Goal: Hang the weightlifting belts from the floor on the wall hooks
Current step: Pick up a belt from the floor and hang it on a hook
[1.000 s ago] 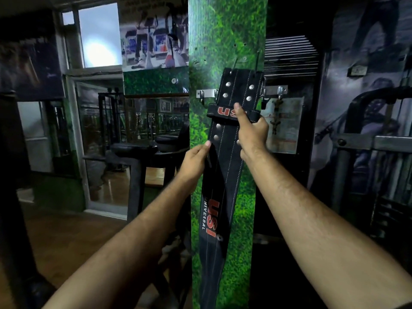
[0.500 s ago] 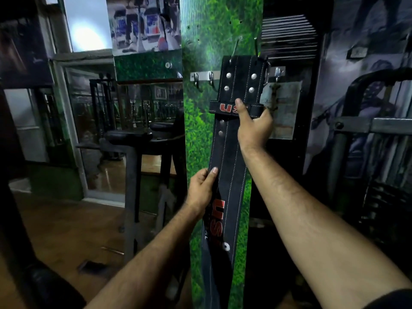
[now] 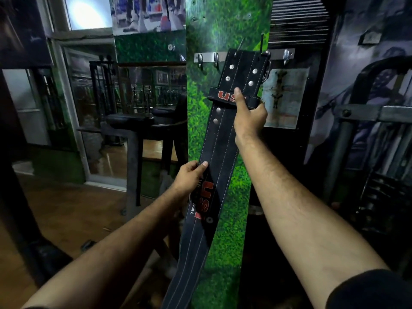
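Belt: a black weightlifting belt (image 3: 225, 139) with pale stitching hangs down the green grass-print panel (image 3: 225, 27), its buckle end up at the hook rail (image 3: 209, 57) and its tail running down out of the bottom of the view.
Buckle: two thin metal prongs (image 3: 262, 42) stick up above the belt's top edge; whether the buckle is seated on a hook cannot be told, since the belt covers that part of the rail.
Right hand: the right hand (image 3: 248, 117) is closed around the belt's keeper loop (image 3: 231, 97), with one finger laid up over the lettering.
Left hand: the left hand (image 3: 189, 177) has its fingers pinched on the belt's left edge, lower down.
Free hooks: bare hooks show left of the belt, and one hook (image 3: 286, 56) shows to its right.
Risk, release: if the buckle only leans on the rail, letting go would probably drop the belt to the floor.
Risk, pull: a tug from the lower hand could drag the buckle off its hook, or swing the tail sideways.
Writing, loop: red "US", the rest hidden by the finger.
Writing, strap: red "US" running lengthwise, partly under the left hand; small white letters ending "SAL" beside it.
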### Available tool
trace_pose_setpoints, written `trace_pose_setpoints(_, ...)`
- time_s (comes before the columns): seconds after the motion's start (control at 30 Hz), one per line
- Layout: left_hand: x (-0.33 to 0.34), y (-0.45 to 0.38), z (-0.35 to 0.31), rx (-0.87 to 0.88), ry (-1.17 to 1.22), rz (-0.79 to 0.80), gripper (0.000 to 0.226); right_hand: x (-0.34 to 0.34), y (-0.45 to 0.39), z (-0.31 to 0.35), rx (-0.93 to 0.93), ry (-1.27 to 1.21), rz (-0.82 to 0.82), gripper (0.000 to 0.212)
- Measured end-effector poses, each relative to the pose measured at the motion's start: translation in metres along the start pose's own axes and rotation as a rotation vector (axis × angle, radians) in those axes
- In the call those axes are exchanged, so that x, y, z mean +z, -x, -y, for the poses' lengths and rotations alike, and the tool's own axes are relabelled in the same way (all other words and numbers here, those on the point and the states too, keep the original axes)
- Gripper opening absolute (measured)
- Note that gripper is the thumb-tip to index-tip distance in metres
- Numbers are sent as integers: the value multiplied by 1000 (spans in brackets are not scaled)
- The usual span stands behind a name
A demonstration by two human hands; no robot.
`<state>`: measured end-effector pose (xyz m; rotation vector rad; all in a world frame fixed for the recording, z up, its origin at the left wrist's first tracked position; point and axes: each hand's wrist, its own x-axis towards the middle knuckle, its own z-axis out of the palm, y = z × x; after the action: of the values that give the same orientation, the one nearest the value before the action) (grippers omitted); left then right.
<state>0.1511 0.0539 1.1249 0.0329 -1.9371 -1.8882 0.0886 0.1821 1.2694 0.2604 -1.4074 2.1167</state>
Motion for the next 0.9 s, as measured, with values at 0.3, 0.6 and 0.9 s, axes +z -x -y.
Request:
trace_pose_setpoints(0.3,13,-33,-94,160,137,-118,31,6,12,4,140,-29,195,43)
trace_pose_setpoints(0.6,19,-31,-115,306,180,-119,17,-2,25,-4,-153,183,227,36)
trace_pose_setpoints(0.9,21,-37,-141,392,226,-208,17,-15,71,-43,-316,277,109,36)
